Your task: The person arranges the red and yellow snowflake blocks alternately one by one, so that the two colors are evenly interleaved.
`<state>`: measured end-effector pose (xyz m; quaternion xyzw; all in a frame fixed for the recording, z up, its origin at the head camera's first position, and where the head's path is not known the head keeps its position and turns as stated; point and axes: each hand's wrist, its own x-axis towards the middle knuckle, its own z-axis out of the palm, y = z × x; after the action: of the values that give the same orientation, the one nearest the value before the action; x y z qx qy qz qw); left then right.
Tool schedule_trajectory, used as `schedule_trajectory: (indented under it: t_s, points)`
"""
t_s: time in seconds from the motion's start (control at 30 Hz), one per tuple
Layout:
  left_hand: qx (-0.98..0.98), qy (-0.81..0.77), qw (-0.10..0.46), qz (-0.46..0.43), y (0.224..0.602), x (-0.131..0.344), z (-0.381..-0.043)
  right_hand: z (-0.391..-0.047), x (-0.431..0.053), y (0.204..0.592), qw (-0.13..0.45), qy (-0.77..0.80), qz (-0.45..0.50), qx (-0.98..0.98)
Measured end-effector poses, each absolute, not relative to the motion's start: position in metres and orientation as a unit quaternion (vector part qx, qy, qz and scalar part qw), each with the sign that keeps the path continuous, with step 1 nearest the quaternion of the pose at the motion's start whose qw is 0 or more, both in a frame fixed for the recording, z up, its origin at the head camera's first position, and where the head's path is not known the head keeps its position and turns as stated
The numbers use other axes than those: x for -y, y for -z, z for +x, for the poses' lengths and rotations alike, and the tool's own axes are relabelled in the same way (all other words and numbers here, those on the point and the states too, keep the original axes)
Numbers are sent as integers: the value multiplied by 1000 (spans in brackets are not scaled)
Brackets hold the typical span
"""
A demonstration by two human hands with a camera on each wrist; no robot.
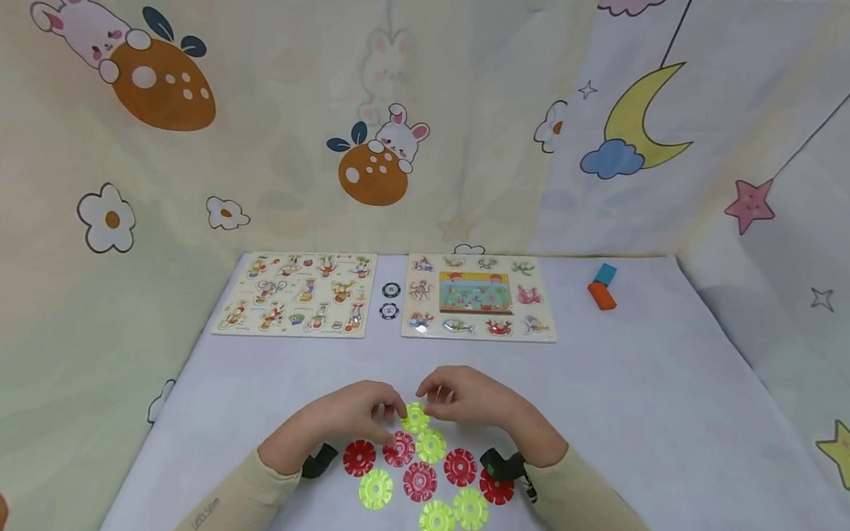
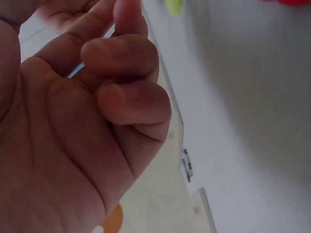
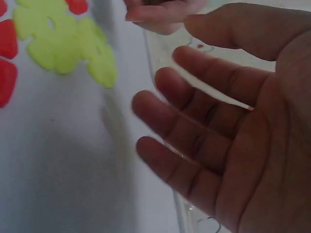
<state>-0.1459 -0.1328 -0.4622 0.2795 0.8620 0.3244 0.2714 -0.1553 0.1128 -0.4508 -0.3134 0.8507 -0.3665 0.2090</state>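
Sleeve lettering [image 1: 206,513] apparently ends "Slim"; left hand [image 1: 359,410] and right hand [image 1: 471,396], loosely bent, empty, flank yellow disc [image 1: 416,418].

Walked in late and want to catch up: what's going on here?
Someone's left hand and right hand flank the farthest yellow-green disc. Neither appears to grip anything, though whether the left touches a disc is hard to tell. Red discs and more yellow-green ones lie loosely spread on the near side. Farther back lie two picture boards, two round chips, a blue block and an orange block.
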Motion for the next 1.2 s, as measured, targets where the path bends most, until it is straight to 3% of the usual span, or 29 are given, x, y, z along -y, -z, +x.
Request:
schedule_trajectory:
  t_s: [0.1, 0.37, 0.73, 1.2]
  points:
    - [-852, -330, 282, 292, 468, 131, -144, -155, -103, 467, 245, 325, -316, -857]
    - [-851, -283, 276, 346, 478, 125, -141, -147, -91, 476, 195, 239, -296, -904]
    - [-880, -213, 267, 330, 472, 118, -131, -146, -99, 470, 215, 230, -180, -932]
    - [-890, -141, 227, 368, 469, 107, -118, -148, -100, 472, 219, 227, -174, -933]
